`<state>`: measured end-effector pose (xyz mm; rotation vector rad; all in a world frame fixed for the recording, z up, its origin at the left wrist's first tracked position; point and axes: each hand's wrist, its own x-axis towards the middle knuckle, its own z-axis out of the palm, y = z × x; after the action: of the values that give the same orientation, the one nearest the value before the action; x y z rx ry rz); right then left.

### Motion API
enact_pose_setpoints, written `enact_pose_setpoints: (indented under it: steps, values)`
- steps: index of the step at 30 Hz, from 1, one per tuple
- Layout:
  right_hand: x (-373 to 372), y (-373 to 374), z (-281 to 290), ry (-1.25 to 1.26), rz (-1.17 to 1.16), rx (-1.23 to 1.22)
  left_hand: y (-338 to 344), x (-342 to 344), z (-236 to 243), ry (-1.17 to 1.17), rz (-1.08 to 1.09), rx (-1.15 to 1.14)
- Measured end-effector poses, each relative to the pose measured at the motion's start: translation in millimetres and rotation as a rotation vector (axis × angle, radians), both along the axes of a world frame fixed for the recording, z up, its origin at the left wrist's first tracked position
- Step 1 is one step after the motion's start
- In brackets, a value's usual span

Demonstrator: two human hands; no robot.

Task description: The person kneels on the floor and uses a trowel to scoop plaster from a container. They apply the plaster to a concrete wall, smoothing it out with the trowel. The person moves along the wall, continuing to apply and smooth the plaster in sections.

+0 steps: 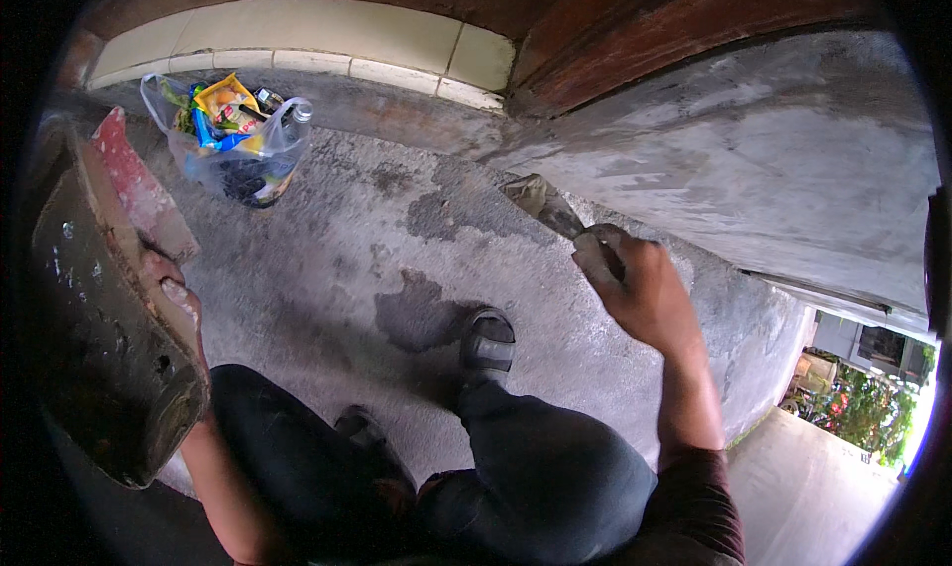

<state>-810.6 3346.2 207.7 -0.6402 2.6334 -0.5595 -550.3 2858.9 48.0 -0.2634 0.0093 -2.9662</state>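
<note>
My left hand (178, 303) is closed on the side of a broad, tilted container (99, 338) coated inside with dark, wet, glistening stuff. A red, pale-smeared flat piece (139, 184) sticks out at its far side; I cannot tell whether it is part of the container. Ahead and to the right, my right hand (635, 278) is closed around the handle end of a trowel-like tool (540, 201) with a grey-brown smeared blade. That blade lies low, where the concrete floor meets the grey wall. The handle is mostly hidden in my fingers.
A clear plastic bag (243, 159) of packets and a bottle stands at the far left, by a cream-tiled step (317, 32). The smeared grey wall (734, 159) runs along the right. My sandaled foot (489, 340) stands on the stained concrete floor (327, 249).
</note>
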Motion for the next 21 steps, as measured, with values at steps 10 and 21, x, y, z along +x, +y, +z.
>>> enact_pose_setpoints:
  steps: [10, 21]
  values:
    - [-63.1, -38.7, 66.3, -0.125, 0.197, 0.372, 49.7, -18.8, 50.4, -0.079, 0.101, -0.038]
    - [-89.2, -94.1, 100.3, -0.289, 0.018, 0.54, 94.2, -44.0, 117.1, -0.212, 0.292, -0.039]
